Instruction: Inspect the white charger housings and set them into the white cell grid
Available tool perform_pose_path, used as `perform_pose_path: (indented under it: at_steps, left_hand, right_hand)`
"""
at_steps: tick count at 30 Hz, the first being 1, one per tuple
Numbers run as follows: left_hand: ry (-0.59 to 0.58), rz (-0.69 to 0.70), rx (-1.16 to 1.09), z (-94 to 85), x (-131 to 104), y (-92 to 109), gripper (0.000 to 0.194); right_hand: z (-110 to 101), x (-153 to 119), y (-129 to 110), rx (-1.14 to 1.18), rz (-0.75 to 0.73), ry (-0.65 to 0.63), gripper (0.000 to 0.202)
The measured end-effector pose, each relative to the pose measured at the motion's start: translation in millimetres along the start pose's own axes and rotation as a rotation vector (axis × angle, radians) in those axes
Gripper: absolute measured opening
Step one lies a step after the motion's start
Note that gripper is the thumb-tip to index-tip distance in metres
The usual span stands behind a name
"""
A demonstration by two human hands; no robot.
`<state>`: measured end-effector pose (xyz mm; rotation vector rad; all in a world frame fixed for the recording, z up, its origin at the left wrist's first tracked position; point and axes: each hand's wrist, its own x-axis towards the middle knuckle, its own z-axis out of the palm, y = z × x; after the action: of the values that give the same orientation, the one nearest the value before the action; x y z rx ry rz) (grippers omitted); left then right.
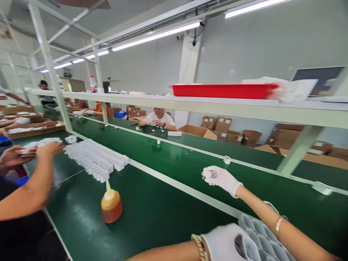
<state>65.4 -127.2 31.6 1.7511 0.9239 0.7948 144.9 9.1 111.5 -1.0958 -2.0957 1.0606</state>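
My right hand, in a white glove, reaches out over the green belt. Its fingers are closed round a small rounded white part with dark bits at its outer edge. At the bottom, my left hand, gloved too, curls beside a white tray of cup-like pockets. A dark grey oval piece shows at its fingers; what it belongs to is unclear. Another white part lies on the belt beyond my right hand, and a larger white piece lies farther right.
A glue-like squeeze bottle of amber liquid stands on the table, with white pocket trays behind it. At left, a co-worker's hands hold white pieces. A shelf with a red tray spans above the belt. Another person sits opposite.
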Motion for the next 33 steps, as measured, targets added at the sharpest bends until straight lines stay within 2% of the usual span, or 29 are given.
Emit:
perform_pose_path:
  at_steps: [2, 4, 5, 7, 9, 14, 21, 26, 33]
  left_hand:
    - [0.076, 0.002, 0.035, -1.5, -3.2, 20.4, 0.035]
    - [0.227, 0.020, 0.129, -14.3, -10.9, 44.3, 0.046]
    - [0.278, 0.044, 0.184, -22.6, -16.0, 56.1, 0.046]
    - [0.299, 0.136, 0.283, -37.6, -27.8, 76.6, 0.045]
    - [0.328, 0.241, 0.390, -46.4, -40.6, 90.9, 0.047]
    - [0.416, 0.366, 0.612, -50.3, -64.4, 104.4, 0.045]
    - [0.454, 0.462, 0.726, -52.9, -70.9, 109.4, 0.037]
    - [0.431, 0.420, 0.729, -50.4, -74.3, 113.7, 0.034]
    - [0.445, 0.362, 0.729, -47.2, -73.6, 116.0, 0.034]
  right_hand:
    - [-22.9, -51.4, -3.3, 0.068, -0.010, 0.038, 0.052]
    - [-39.1, -103.8, -10.6, 0.148, -0.024, 0.097, 0.057]
    - [-43.3, -127.1, -15.2, 0.187, -0.028, 0.140, 0.057]
    - [-44.4, -163.1, -24.1, 0.196, -0.037, 0.227, 0.052]
    - [-38.5, -183.2, -31.6, 0.102, -0.071, 0.272, 0.043]
    - [-22.3, -193.2, -48.7, -0.106, -0.175, 0.275, 0.038]
    - [-21.0, -199.1, -68.6, -0.145, -0.035, 0.203, 0.039]
    - [-17.1, -197.8, -67.3, -0.252, 0.000, 0.132, 0.037]
    - [-7.7, -198.8, -58.0, -0.462, -0.034, 0.278, 0.044]
